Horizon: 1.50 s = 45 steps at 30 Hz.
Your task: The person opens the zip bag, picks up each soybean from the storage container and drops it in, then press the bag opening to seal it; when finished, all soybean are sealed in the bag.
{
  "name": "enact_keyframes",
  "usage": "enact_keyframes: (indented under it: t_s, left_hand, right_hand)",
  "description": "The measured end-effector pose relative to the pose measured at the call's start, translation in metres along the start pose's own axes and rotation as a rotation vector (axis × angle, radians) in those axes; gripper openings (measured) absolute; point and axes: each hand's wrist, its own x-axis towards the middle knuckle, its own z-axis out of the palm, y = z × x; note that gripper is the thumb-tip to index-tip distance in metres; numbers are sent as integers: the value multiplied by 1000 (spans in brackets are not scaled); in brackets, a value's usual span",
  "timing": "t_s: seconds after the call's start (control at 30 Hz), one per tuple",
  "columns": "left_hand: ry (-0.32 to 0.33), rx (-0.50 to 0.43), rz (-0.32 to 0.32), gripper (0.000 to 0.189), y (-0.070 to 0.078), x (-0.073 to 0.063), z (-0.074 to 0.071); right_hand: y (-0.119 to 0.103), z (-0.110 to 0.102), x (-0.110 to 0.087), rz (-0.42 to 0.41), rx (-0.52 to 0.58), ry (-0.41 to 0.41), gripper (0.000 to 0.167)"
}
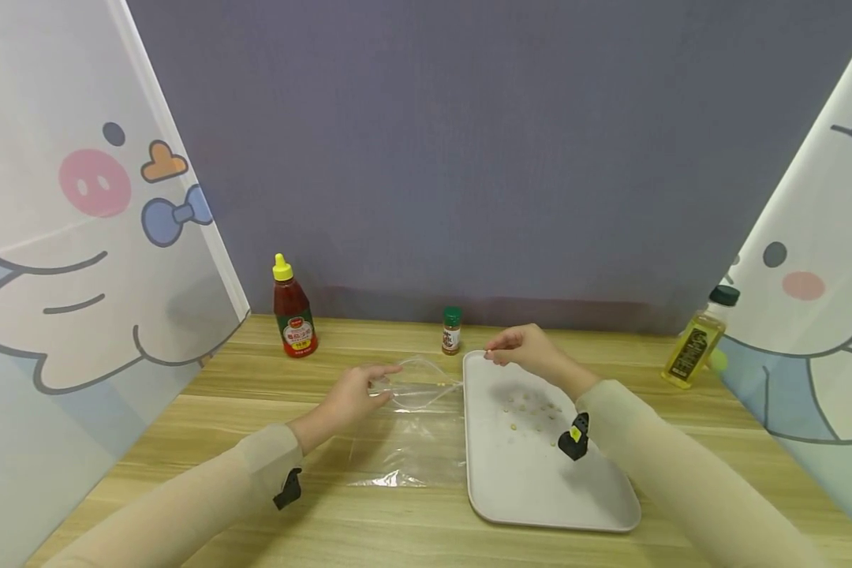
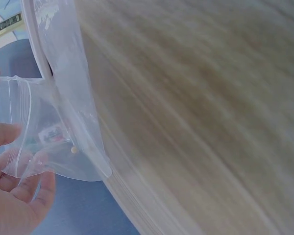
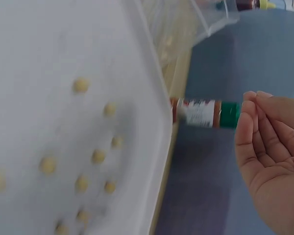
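My left hand (image 1: 351, 401) holds a clear zip bag (image 1: 415, 450) by its mouth, which stands spread apart. In the left wrist view the thumb and fingers sit on either side of the zip strip, and a soybean (image 2: 74, 150) shows in the bag. My right hand (image 1: 531, 351) is raised over the far left corner of a white tray (image 1: 539, 497). Its thumb and index fingertips meet in a pinch, apparently on a soybean that the tips hide. Several loose soybeans (image 3: 98, 156) lie scattered on the tray.
A ketchup bottle (image 1: 296, 315) with a yellow cap stands back left. Behind the tray's corner is a small green-capped seasoning jar (image 1: 451, 331). An oil bottle (image 1: 697, 343) stands back right. Grey and patterned panels enclose the wooden table (image 1: 326, 528).
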Motion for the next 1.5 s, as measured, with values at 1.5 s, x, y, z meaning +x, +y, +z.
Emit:
enact_keyframes:
  t_s: [1.5]
  left_hand:
    - [-32, 7, 13, 47, -3, 3, -5]
  right_hand:
    - [-16, 27, 13, 1, -97, -5, 16]
